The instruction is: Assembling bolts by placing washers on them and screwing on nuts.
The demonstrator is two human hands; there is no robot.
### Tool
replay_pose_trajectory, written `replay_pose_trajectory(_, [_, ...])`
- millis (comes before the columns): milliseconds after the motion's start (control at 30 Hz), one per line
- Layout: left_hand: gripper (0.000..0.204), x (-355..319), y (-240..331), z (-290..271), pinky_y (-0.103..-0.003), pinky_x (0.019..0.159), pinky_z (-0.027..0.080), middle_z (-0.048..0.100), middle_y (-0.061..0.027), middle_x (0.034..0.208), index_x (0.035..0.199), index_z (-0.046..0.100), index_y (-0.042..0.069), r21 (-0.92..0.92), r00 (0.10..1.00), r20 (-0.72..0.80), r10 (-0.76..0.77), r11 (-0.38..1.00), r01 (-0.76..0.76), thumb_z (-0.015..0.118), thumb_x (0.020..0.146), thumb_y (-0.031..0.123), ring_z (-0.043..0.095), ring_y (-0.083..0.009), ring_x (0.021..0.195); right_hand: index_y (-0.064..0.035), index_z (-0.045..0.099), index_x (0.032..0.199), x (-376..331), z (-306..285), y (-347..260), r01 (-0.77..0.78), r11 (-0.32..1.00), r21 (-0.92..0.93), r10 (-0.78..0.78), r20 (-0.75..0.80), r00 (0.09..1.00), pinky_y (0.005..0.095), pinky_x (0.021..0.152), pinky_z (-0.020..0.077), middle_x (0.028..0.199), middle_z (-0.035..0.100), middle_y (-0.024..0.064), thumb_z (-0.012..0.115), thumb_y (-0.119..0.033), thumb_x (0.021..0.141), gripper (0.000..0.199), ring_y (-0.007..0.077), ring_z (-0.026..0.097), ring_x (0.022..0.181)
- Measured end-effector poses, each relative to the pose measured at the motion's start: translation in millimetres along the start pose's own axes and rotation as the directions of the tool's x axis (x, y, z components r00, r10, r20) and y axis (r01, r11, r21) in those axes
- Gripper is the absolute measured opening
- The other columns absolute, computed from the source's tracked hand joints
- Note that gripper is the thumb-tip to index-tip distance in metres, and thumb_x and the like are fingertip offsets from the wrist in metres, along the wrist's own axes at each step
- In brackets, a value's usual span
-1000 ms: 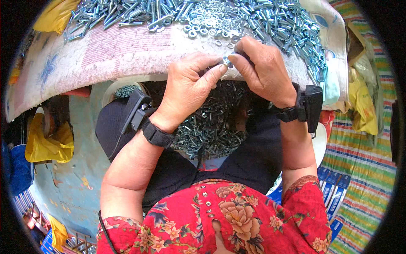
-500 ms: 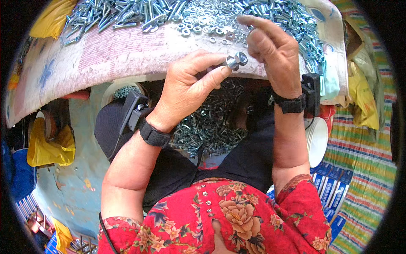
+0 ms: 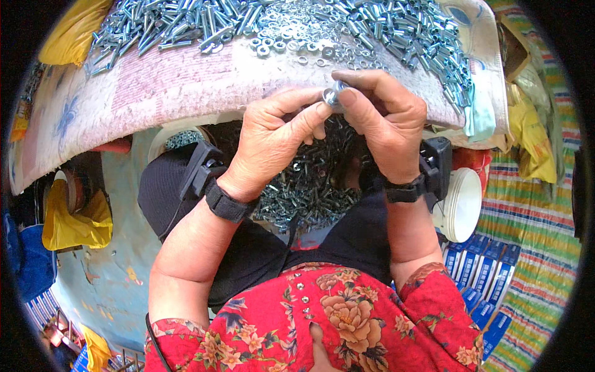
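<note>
Two hands meet at the near edge of the cloth-covered table [image 3: 155, 93]: the left hand [image 3: 273, 146] and the right hand [image 3: 384, 130] both pinch one small bolt with a nut [image 3: 331, 96] between thumb and forefinger tips, narrow and closed upon it. The piece sits just above the table edge, over a dark lap cloth [image 3: 248, 248] heaped with finished fasteners [image 3: 304, 186]. It is judged light, rigid and smooth-plated, hence apt to slip; hold is best taken at the head with one hand and at the nut's flats with the other. Behind the hands lie a heap of loose bolts [image 3: 167, 28], a scatter of washers [image 3: 291, 37] and a heap of nuts [image 3: 409, 37], all well within reach but close enough that a dropped part would be lost among them. A white bucket [image 3: 462, 204] stands at the right, beside stacked blue boxes [image 3: 483, 273]; a yellow bag [image 3: 74, 223] lies at the left. Each wrist carries a black strapped device
</note>
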State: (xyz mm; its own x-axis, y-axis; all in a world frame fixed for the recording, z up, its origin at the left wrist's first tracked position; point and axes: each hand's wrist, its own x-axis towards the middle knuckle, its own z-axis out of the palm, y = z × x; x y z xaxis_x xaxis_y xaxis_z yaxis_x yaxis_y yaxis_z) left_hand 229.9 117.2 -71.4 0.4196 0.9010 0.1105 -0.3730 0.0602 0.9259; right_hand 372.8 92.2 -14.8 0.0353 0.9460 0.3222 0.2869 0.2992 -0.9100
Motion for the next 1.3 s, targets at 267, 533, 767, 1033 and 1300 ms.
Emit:
replay_pose_trajectory(267, [0.019, 1.4, -3.3, 1.3, -0.018, 0.05, 0.041, 0.058, -0.0012, 0.071, 0.1, 0.062, 0.002, 0.129, 0.989, -0.026, 0.147, 0.981, -0.142, 0.061, 0.082, 0.009, 0.052, -0.0054, 0.058, -0.0017, 0.055, 0.074, 1.2, 13.0, 13.7, 0.169, 0.972, -0.161, -0.208, -0.269, 0.94, 0.0185, 0.047, 0.0357, 0.059, 0.051, -0.0026, 0.066, -0.012, 0.079, 0.016, 0.0041, 0.044, 0.053])
replay_pose_trajectory(533, [0.013, 1.6, 1.8, -0.6, -0.02, 0.051, 0.042, 0.061, -0.0019, 0.071, 0.093, 0.064, 0.001, 0.028, 0.99, -0.135, 0.04, 0.999, -0.037, 0.061, 0.081, 0.007, 0.053, -0.0068, 0.057, 0.0047, 0.039, 0.123, -25.9, 57.5, 18.1, 0.525, 0.835, -0.165, -0.519, 0.082, 0.851, 0.0361, 0.097, 0.0304, 0.123, 0.042, 0.0213, 0.04, -0.048, 0.086, 0.064, 0.0298, 0.045, 0.112])
replay_pose_trajectory(767, [0.014, 2.8, 9.8, -9.5, -0.017, 0.048, 0.039, 0.06, 0.0002, 0.066, 0.089, 0.065, 0.001, 0.083, 0.998, -0.029, 0.053, 0.995, -0.051, 0.06, 0.083, 0.013, 0.052, -0.0039, 0.056, 0.0002, 0.054, 0.113, -29.3, 14.8, -21.3, 0.04, 0.993, -0.112, -0.058, -0.162, 0.985, 0.0284, 0.06, 0.0466, 0.077, 0.058, 0.0081, 0.056, -0.002, 0.079, 0.034, 0.0137, 0.056, 0.062])
replay_pose_trajectory(1033, [0.018, -2.9, 5.7, -8.1, -0.024, 0.054, 0.045, 0.06, -0.0049, 0.073, 0.095, 0.06, 0.001, 0.398, 0.967, 0.246, 0.063, 0.903, -0.16, 0.063, 0.079, 0.009, 0.056, -0.0102, 0.06, -0.0007, 0.054, 0.089, -12.3, -25.1, 6.3, 0.23, 0.918, -0.322, -0.128, 0.309, 0.942, 0.034, 0.059, 0.0446, 0.073, 0.055, 0.0159, 0.059, -0.007, 0.077, 0.014, 0.0325, 0.057, 0.067])
replay_pose_trajectory(1300, [0.039, -2.4, -12.2, 5.3, -0.033, 0.069, 0.048, 0.058, -0.0136, 0.09, 0.105, 0.054, 0.005, 0.773, 0.873, 0.419, 0.248, 0.406, -0.487, 0.069, 0.071, 0.017, 0.058, -0.0299, 0.082, -0.0009, 0.056, 0.078, 4.6, -50.4, 48.6, 0.22, 0.789, -0.574, -0.12, 0.207, 0.971, 0.0365, 0.053, 0.0437, 0.068, 0.056, 0.0179, 0.061, -0.022, 0.079, 0.022, 0.0343, 0.058, 0.064])
